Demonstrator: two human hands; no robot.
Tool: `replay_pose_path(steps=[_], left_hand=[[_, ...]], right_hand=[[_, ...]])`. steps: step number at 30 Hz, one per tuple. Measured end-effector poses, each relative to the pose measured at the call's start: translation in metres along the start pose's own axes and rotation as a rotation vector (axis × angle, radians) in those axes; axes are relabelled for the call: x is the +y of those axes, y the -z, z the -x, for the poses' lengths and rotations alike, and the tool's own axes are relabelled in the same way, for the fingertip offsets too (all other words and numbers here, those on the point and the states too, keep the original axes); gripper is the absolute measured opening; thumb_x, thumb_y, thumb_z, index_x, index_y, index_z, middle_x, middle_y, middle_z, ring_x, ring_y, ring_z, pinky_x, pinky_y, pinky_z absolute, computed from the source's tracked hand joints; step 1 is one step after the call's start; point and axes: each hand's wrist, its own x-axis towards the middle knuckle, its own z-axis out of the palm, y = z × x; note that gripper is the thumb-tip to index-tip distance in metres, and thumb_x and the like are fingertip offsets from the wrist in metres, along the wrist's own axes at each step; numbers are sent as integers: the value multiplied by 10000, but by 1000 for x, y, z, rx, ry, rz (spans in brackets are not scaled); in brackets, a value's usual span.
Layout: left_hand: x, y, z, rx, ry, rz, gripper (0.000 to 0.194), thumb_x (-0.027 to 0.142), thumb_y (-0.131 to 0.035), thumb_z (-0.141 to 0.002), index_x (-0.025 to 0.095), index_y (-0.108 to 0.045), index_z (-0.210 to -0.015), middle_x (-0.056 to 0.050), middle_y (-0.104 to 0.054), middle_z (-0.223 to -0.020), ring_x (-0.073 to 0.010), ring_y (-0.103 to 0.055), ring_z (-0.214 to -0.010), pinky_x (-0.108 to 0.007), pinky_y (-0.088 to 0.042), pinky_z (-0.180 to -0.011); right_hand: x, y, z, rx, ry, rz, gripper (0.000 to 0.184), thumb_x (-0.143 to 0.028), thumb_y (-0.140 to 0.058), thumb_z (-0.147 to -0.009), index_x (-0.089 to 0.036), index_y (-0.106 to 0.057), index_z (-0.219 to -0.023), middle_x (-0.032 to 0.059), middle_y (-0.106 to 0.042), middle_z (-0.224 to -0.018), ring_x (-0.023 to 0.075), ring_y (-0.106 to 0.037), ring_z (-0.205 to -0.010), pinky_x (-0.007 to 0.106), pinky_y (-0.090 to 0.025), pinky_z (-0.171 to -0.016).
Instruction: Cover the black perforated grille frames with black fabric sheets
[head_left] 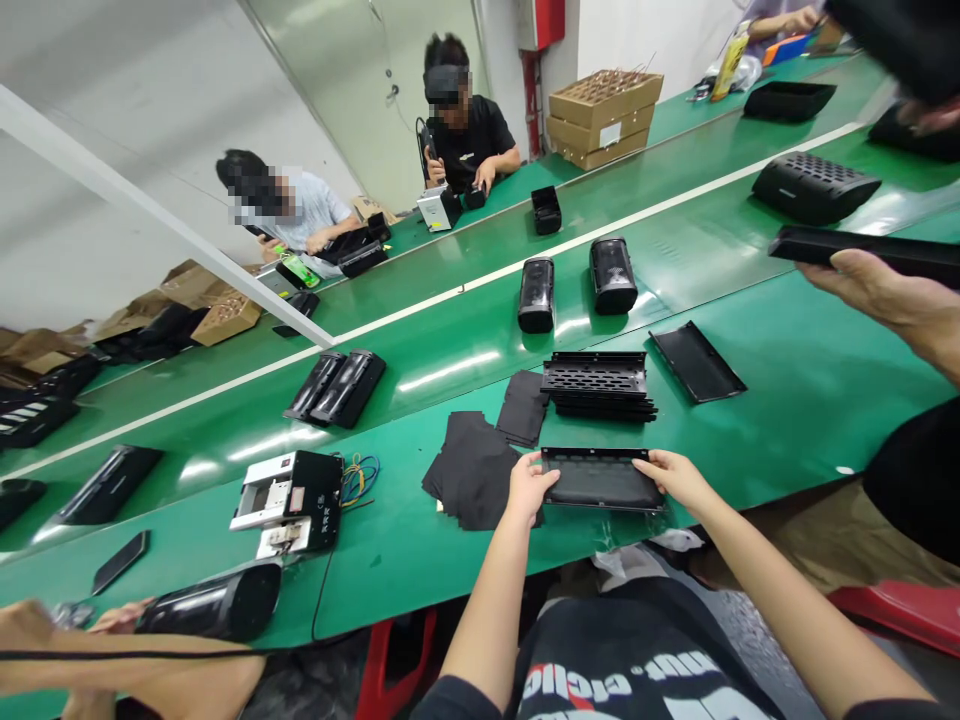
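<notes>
Fig.: shallow black panel (604, 488), trough-like, held in both hands at near edge of green worktable (405, 545), just R of fanned black sheets (469, 465). L hand (532, 487): closed on panel's L end, thumb over rim. R hand (670, 476): pinching R end, thumb likewise on top.

Step in hand (judged): seating or smoothing of dark liner inside panel; liner vs. bare panel floor, cannot tell. Next move, prob. calling for: steady grip at one end, even thumb pressure at other, min. tilt.

Around: stack of perforated panels (598, 385) just beyond; smaller sheet stack (523, 405) close on its L; single loose panel (697, 362) to R, hollow side up. Farther L, white-and-black benchtop machine (292, 505) w/ coloured wires (361, 478). On conveyor belt (442, 345): several black housings (536, 295). Far R: co-worker's hand (874, 285) w/ long black part (885, 250). Lower L: second co-worker's hand (120, 615) at rounded black housing (214, 603).

In the way: fanned sheets crowding L hand (contact unclear); panel stack directly ahead; clear plastic film (619, 562) at table edge, near R hand.
</notes>
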Motion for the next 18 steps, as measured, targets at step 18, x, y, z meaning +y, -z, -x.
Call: replay_pose_path(steps=[18], left_hand=[[18,3,15,3,52,340,480,249,-733,-512,118,-599,-954,-46,-646,-715,-125,-593,-659,-263,-465,-675]], right_hand=[[-4,18,17,-141,-10,-217,458,-466,-629,-587,-160,-509,-905,-79,-428,-483,110,-439,-414,270,-405,-415]])
